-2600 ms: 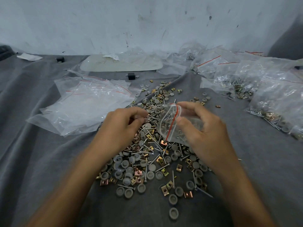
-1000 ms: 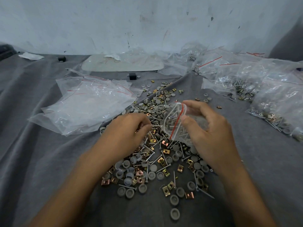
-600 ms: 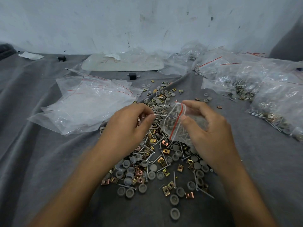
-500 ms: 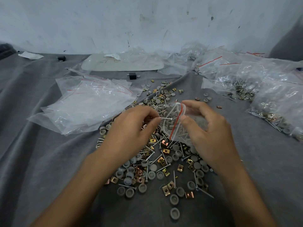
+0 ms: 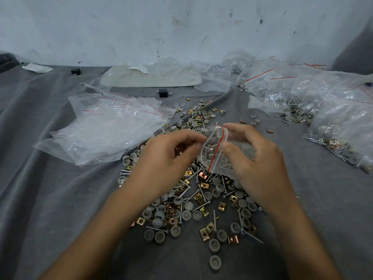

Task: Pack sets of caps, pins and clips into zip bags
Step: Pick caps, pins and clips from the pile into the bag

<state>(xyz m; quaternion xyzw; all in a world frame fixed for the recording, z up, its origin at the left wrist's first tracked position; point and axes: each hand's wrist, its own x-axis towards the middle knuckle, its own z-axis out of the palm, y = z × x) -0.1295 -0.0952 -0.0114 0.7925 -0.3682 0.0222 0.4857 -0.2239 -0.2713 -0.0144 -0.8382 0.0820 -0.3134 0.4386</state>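
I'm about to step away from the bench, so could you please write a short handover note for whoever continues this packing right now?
Left hand: fingers pinch a pin at the mouth of the zip bag.
Right hand: holds that bag open; pins and caps are already inside.
Loose pile of caps, pins and clips lies beneath; empty bags to the left, filled bags to the right.
Left to do: finish this set, seal it, repeat.

Forearms reach in from the near edge; left hand (image 5: 167, 158), fingers curled, pinches a pin (image 5: 207, 147); right hand (image 5: 256, 158), just beside it, grips the zip bag (image 5: 212, 160) between thumb and fingers
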